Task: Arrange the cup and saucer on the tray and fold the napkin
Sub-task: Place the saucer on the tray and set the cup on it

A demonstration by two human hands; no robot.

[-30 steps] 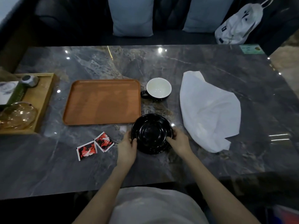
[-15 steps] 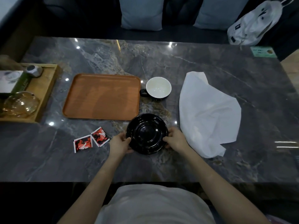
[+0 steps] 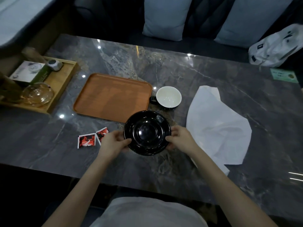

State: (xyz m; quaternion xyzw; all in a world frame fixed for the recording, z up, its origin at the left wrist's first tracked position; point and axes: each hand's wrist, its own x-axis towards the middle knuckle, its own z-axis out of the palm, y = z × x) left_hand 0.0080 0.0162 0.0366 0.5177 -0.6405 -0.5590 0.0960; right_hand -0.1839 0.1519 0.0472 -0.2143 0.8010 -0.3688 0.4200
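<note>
— Hands: left hand (image 3: 113, 141) and right hand (image 3: 180, 138) gripping opposite rims of black saucer (image 3: 147, 132), just near of orange tray (image 3: 113, 96).
— Lettering on red sachets (image 3: 92, 139)?
— Illegible. Farther: cup (image 3: 168, 97), handle partly hidden; napkin (image 3: 216, 126) unfolded.

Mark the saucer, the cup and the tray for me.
saucer (image 3: 147, 133): head view, centre well.
cup (image 3: 168, 96): head view, white inside.
tray (image 3: 113, 96): head view, bare floor.
</note>
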